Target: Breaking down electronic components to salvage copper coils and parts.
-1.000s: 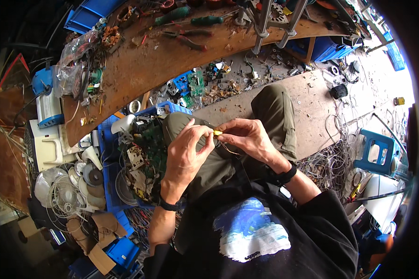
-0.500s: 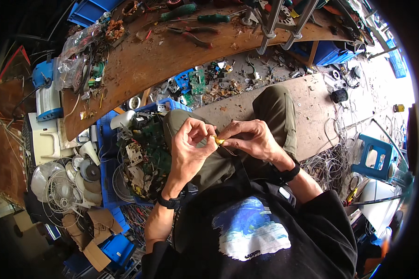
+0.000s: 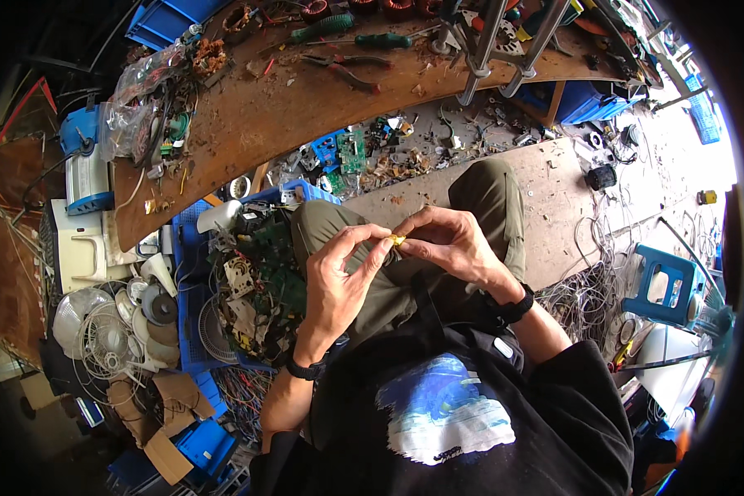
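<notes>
A small yellow piece [image 3: 398, 240] sits between the fingertips of both hands. The left hand [image 3: 339, 277] seems to pinch its near-left end between thumb and forefinger, and the right hand [image 3: 459, 248] pinches it from the right. So small a thing could slip if either pinch loosens or the two pull unevenly; it might drop onto the trousers [image 3: 376, 307] just below the hands, or, if it springs left, into the blue crate [image 3: 192, 322] of circuit boards [image 3: 264, 240] beside the left hand, where it would be hard to find. Against half a second ago, the left forefinger reaches straighter toward the piece, which is a little farther from the body; well beyond the hands, the pliers [image 3: 343, 70] lie unmoved on the workbench [image 3: 223, 140]
</notes>
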A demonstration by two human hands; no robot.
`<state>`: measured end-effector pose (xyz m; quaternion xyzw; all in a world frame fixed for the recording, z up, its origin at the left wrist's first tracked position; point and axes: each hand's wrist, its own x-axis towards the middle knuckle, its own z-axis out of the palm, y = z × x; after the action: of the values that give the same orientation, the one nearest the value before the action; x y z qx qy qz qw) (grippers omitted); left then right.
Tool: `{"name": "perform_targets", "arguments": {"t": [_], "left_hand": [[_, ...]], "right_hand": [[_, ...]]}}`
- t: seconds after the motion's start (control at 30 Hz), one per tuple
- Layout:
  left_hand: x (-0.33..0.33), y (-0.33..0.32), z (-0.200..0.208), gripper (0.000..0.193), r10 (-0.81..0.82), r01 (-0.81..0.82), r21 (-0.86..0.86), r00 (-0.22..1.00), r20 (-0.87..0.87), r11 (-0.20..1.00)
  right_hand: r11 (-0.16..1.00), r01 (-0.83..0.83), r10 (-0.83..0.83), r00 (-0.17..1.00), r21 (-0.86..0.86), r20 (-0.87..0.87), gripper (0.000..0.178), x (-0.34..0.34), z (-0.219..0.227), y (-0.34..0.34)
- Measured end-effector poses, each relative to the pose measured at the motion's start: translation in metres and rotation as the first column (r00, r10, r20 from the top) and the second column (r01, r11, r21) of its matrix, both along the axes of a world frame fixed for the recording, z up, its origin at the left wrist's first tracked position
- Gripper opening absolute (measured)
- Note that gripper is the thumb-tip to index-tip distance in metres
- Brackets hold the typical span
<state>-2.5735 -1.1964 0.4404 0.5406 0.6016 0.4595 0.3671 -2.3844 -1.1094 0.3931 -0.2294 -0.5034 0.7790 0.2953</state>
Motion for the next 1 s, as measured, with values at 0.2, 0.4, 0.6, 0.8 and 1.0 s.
{"name": "perform_targets", "arguments": {"t": [0.2,0.4,0.6,0.8,1.0], "left_hand": [[0.006,0.001,-0.009,0.019,0.121,-0.092,0.172,0.979,-0.166,0.981],[0.011,0.001,-0.015,0.023,0.098,-0.062,0.276,0.988,-0.119,0.959],[0.019,-0.007,-0.017,0.024,0.122,-0.154,0.183,0.977,0.176,0.971],[0.023,-0.003,-0.016,0.020,0.143,-0.186,0.089,0.921,0.362,0.978],[0.028,0.001,-0.014,0.018,0.155,-0.192,0.076,0.927,0.341,0.978]], "right_hand": [[0.997,0.029,-0.034,0.997,-0.072,-0.064,0.022,-0.006,0.000,-0.004],[0.989,0.081,-0.099,0.985,-0.123,-0.144,0.023,-0.011,-0.002,-0.005],[0.994,0.065,-0.078,0.984,-0.082,-0.159,0.022,-0.011,-0.002,-0.006],[0.991,0.099,-0.111,0.984,-0.088,-0.140,0.023,-0.010,-0.006,-0.008],[0.972,0.145,-0.175,0.972,-0.187,-0.159,0.020,-0.008,-0.009,-0.008]]}}
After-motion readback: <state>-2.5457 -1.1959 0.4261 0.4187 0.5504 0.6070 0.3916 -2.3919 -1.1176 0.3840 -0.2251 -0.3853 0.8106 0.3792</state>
